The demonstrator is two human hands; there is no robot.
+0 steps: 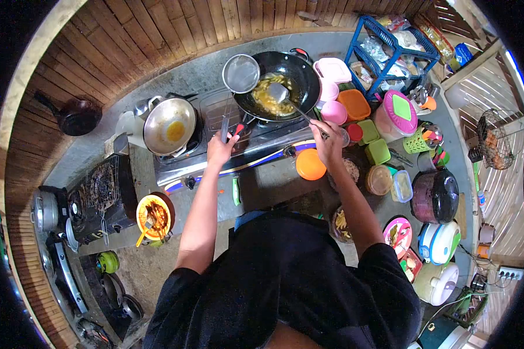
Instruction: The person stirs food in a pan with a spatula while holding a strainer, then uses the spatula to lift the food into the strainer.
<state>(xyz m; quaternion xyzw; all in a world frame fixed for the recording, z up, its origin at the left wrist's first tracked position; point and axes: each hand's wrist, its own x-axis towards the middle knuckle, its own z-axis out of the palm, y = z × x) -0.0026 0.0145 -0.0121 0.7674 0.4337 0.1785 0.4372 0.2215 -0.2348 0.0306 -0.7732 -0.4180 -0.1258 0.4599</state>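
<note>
My left hand is closed round the handle of a fine-mesh strainer, whose round bowl overlaps the left rim of a black wok. The red-tipped wok handle is right beside those fingers; whether they touch it I cannot tell. In my right hand is a metal spatula, its blade down in the wok. Pale sliced pieces of food lie in yellowish oil there. The wok stands on the right burner of a gas stove.
A pan with a little oil is on the left burner. An orange bowl of red sauce stands at left. Several tubs, an orange lid and a blue rack crowd the right. A green-handled knife lies at the counter's front.
</note>
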